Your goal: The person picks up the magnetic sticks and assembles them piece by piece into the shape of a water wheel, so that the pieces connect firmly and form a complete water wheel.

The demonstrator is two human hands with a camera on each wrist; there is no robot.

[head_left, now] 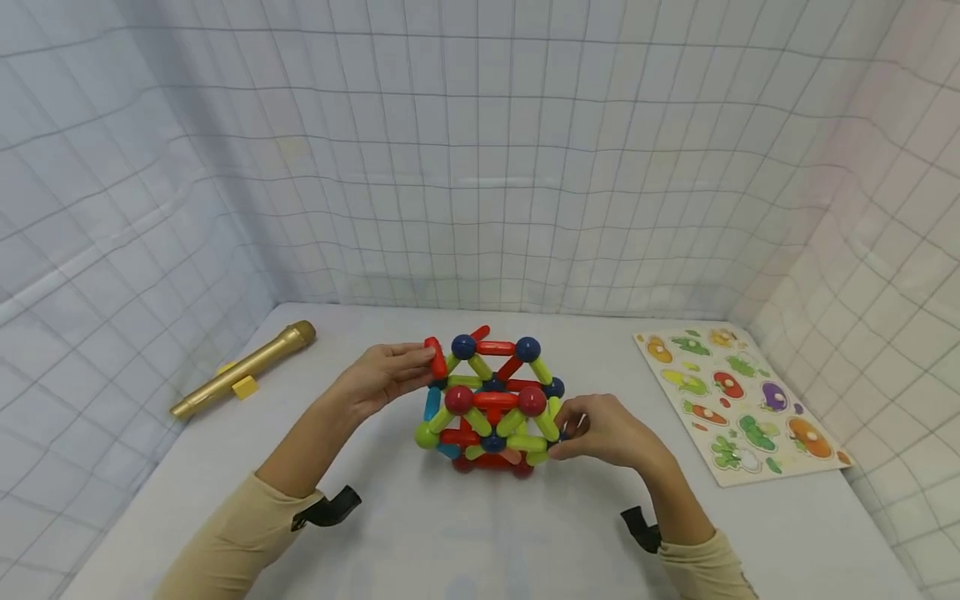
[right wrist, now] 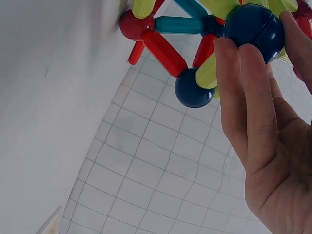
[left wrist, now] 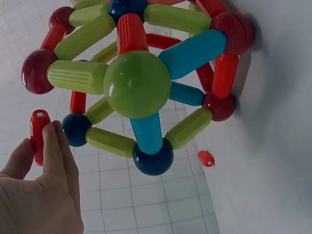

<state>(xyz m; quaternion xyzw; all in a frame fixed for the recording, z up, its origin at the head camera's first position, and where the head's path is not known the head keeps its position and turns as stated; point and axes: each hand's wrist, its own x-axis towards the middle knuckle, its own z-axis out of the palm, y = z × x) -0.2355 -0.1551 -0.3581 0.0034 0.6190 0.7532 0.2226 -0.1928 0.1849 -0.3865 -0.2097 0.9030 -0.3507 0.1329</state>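
Observation:
A ball-and-rod structure of red, lime, blue and dark blue magnetic building pieces (head_left: 495, 401) stands mid-table. My left hand (head_left: 378, 377) pinches a loose red rod (head_left: 435, 358) between thumb and fingers, beside the structure's upper left. In the left wrist view that red rod (left wrist: 38, 138) points upward, apart from the nearest dark blue ball (left wrist: 76, 129). At the structure's right side, my right hand (head_left: 609, 429) grips a corner ball. The right wrist view shows this dark blue ball (right wrist: 255, 32) between the thumb and the fingertips (right wrist: 253, 56), with rods joined around it.
Behind the structure another red rod (left wrist: 206, 158) lies on the table. A gold microphone (head_left: 251, 367) with small yellow blocks (head_left: 244, 387) lies at the left. On the right is a vegetable puzzle board (head_left: 712, 367). Grid-patterned cloth walls (head_left: 480, 150) enclose the back and sides.

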